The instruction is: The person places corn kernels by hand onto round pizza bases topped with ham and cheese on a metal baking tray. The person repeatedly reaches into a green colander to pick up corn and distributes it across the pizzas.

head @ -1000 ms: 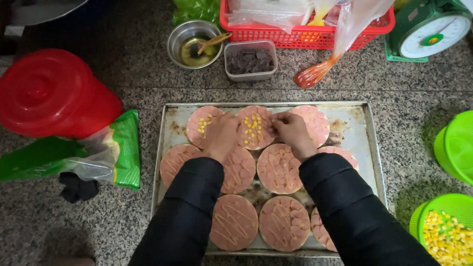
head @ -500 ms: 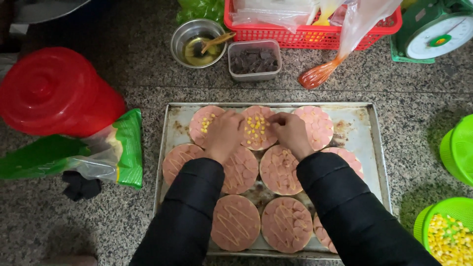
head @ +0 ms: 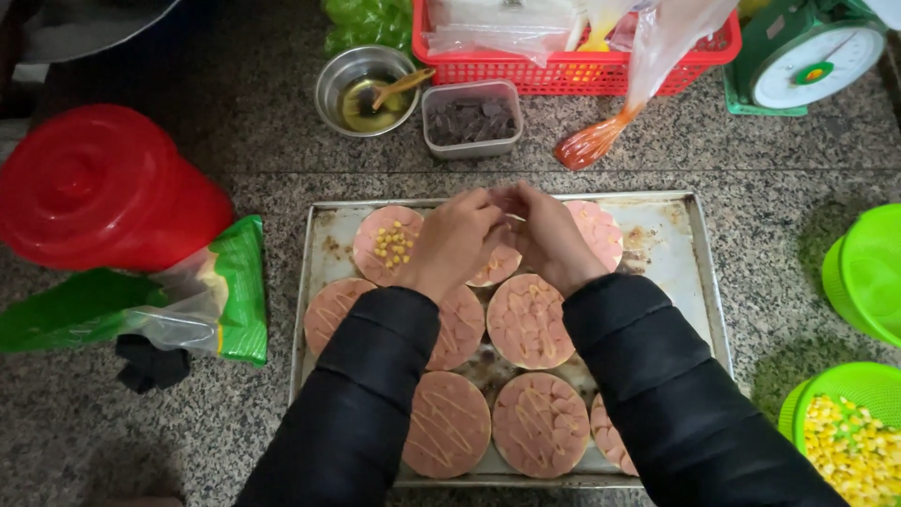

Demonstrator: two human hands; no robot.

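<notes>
From the head camera, looking straight down, both forearms in black sleeves reach forward from the bottom edge and converge over a metal baking tray [head: 699, 272] on the speckled stone tabletop [head: 235, 432]. The left hand [head: 455, 242] and the right hand [head: 544, 235] meet at their fingertips above the back row of the tray, knuckles up, wrists bent slightly inward. The fingers of both are curled and pinched together rather than spread; whether anything small is held in the pinch cannot be told. They hover over a middle pink round [head: 496, 266] in the back row, which they partly hide.

The tray holds pink flat rounds in three rows, most streaked with thin lines of sauce. The back-left round [head: 387, 244] carries a small heap of yellow corn kernels. The back-right round [head: 596, 233] lies just beyond the right hand.

Behind the tray stand a steel bowl [head: 366, 89] with a brush in yellowish liquid, a clear tub of dark pieces [head: 471, 119], a red basket [head: 572, 56] and an orange-tipped piping bag [head: 601, 136]. A red lid [head: 94, 188] and a green bag [head: 188, 300] lie to the left. To the right, a green colander of corn [head: 849, 432] sits near the tray's front corner.
</notes>
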